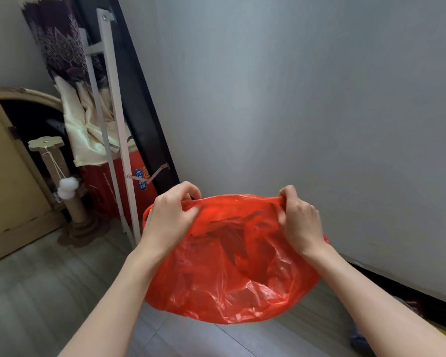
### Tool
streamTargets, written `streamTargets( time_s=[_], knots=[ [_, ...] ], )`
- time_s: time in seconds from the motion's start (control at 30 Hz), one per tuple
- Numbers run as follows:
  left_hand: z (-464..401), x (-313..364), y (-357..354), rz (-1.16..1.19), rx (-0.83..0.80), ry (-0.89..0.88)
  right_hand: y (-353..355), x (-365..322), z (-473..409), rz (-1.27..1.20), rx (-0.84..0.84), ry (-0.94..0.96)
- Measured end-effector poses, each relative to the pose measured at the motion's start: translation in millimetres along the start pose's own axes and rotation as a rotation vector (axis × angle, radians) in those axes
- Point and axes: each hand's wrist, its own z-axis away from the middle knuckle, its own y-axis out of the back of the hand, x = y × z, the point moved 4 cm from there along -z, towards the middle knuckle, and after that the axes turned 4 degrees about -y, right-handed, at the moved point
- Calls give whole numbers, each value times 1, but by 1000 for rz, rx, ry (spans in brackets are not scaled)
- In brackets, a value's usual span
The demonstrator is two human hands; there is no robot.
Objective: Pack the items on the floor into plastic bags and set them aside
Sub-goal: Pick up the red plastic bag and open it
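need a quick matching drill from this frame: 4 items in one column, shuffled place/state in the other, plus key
Items:
1. red plastic bag
2. cat scratching post
3. white pompom
4. white metal frame

Descriptions:
A. leans in the corner against a dark panel
B. hangs on a string
C. stretched between left hand and right hand
D. stands on the floor at the left

Pairs: 1-C, 2-D, 3-B, 4-A

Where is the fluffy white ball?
The fluffy white ball hangs on a string from the scratching post at the left of the head view, beside the red box.
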Motion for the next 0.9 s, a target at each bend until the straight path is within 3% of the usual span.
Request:
streamTargets(
  time_s=[0.17,0.3,0.43,0.57,0.73,0.9],
  knots=[
    [3,-9,-1,-197,167,7,-1,-11,15,101,-8,278],
    [-4,-9,-8,-420,116,-265,9,5,22,128,1,326],
    [-13,-6,-23,-561,90,-457,-1,22,24,234,-174,390],
    [-18,-25,-54,-504,68,-385,-22,43,18,256,-296,311],
    [6,-87,-129,-362,-156,-144,-70,82,19,166,-336,40],
    [23,-142,-181,-417,-187,-103,-141,113,18,125,-536,-3]
  ],
)
